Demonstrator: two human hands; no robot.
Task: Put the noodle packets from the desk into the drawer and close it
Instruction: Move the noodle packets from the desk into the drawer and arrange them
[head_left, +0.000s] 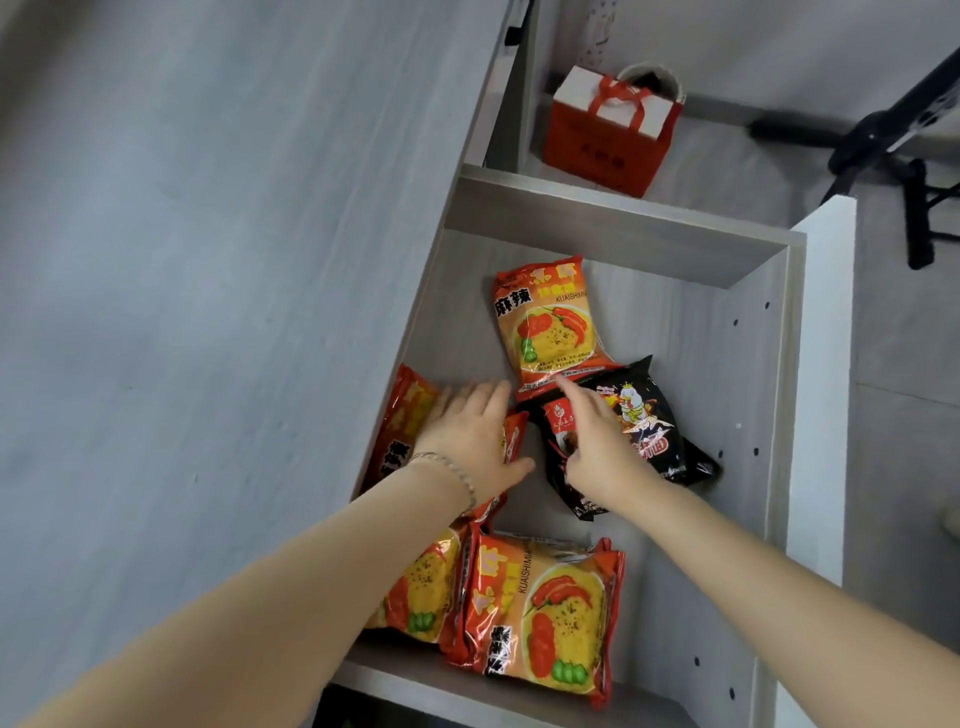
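Note:
The grey drawer (613, 234) stands pulled out beside the desk (208, 260). Several noodle packets lie inside. An orange packet (545, 322) lies at the far end, a black packet (649, 431) next to it, another orange packet (540, 618) at the near end. My left hand (472, 436) rests flat, fingers spread, on an orange packet (400, 415) against the left wall. My right hand (602, 447) lies over the black packet, its index finger touching the far orange packet's lower edge. Neither hand grips anything.
The white drawer front (826, 364) is at the right. A red and white gift bag (613, 130) stands on the floor beyond the drawer. A black stand's legs (883, 156) are at the upper right.

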